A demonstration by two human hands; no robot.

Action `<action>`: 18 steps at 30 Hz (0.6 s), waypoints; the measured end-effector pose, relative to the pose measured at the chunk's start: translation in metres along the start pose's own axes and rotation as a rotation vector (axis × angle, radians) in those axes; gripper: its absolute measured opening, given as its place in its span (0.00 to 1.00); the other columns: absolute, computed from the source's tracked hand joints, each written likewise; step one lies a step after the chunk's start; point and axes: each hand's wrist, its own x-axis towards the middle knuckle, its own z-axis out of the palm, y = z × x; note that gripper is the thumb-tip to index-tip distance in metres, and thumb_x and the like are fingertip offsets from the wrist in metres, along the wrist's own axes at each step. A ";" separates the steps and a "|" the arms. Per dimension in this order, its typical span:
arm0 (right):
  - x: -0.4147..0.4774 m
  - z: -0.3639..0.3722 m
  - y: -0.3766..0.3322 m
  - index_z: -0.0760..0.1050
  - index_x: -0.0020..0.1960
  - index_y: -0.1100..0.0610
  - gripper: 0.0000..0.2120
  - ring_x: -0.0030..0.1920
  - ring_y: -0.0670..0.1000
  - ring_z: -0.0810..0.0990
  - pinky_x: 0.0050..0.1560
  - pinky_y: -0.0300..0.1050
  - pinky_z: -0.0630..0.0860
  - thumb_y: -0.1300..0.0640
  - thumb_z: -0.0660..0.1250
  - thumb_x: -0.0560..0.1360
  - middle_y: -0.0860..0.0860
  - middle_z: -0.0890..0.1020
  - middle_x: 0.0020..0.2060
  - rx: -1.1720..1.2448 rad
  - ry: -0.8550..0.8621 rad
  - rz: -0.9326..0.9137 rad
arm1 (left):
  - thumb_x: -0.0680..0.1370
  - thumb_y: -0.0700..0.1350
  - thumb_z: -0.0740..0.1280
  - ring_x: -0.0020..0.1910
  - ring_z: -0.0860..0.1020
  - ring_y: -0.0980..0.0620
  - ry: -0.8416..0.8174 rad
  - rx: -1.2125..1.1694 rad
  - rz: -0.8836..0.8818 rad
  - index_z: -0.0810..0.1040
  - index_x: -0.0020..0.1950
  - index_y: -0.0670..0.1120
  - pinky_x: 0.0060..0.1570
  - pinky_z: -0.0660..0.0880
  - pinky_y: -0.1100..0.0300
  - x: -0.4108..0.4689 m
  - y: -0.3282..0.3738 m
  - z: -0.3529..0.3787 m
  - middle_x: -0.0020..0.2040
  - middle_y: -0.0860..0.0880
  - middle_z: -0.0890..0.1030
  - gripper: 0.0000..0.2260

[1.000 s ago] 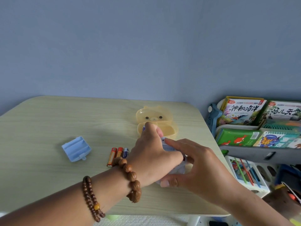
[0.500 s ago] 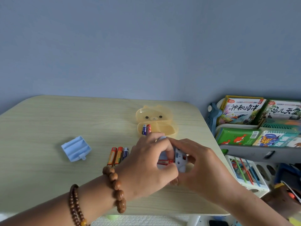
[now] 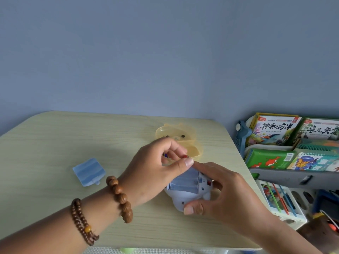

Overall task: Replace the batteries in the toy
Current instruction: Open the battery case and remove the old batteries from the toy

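Nearest me, 2 strings of brown wooden beads circle my left wrist. My right hand grips the toy, a pale blue-white plastic body lying on its front on the near right part of the wooden table: my thumb presses its near edge and my index finger lies straight along its far edge, the other fingers curled round its right side. The toy's battery bay faces up, uncovered, its ribbed slots bare where I can see them. My left hand hovers just above the bay's far end, fingers curled tight against the thumb, pinching a battery that is mostly hidden; only a blue patch and a red tip show. To the left, well apart from both hands, the blue battery cover lies flat on the table. Farther off, just beyond my left knuckles, sits a yellow bear-faced case, lid open. Off the table's right edge stands a rack of picture books.
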 end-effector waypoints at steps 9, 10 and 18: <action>0.000 0.000 0.005 0.75 0.67 0.36 0.41 0.58 0.45 0.82 0.54 0.44 0.81 0.38 0.84 0.56 0.39 0.82 0.57 0.037 0.005 -0.006 | 0.72 0.50 0.77 0.36 0.86 0.49 0.089 -0.117 -0.156 0.86 0.48 0.52 0.42 0.82 0.56 0.031 -0.012 -0.022 0.40 0.52 0.88 0.06; -0.001 0.000 0.006 0.75 0.67 0.36 0.41 0.59 0.45 0.82 0.55 0.44 0.81 0.38 0.84 0.56 0.39 0.82 0.57 0.037 0.003 -0.004 | 0.71 0.52 0.77 0.39 0.87 0.53 0.052 -0.103 -0.176 0.86 0.50 0.53 0.47 0.81 0.59 0.034 -0.014 -0.026 0.39 0.52 0.88 0.10; -0.001 0.001 0.009 0.75 0.68 0.37 0.42 0.60 0.43 0.81 0.58 0.44 0.80 0.37 0.84 0.56 0.39 0.81 0.59 0.026 -0.008 -0.002 | 0.67 0.52 0.81 0.48 0.81 0.66 -0.058 0.240 -0.018 0.83 0.56 0.60 0.53 0.80 0.60 0.059 -0.026 -0.032 0.49 0.62 0.85 0.19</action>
